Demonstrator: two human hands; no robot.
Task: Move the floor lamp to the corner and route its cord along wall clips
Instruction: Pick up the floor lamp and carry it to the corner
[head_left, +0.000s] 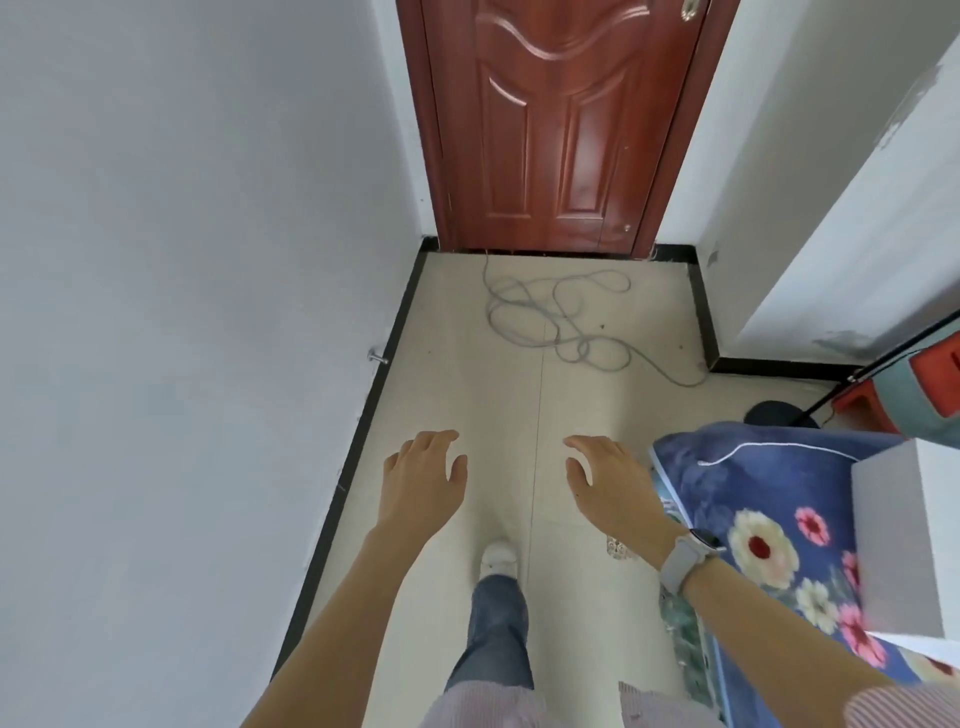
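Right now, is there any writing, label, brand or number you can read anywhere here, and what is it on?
None can be read.
The watch on the right hand's wrist: face turned away, nothing legible.
The red door and flowered blanket: patterns only, no words.

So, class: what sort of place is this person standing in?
Probably a bedroom at home: a wooden door, floral bedding at the right, and a loose cord on the tiled floor.

Bright, even, soft daylight, faint shadows, glossy sheen on the door (561, 119), wide-angle bending at edges, motion blur lower right, slightly soft focus overall.
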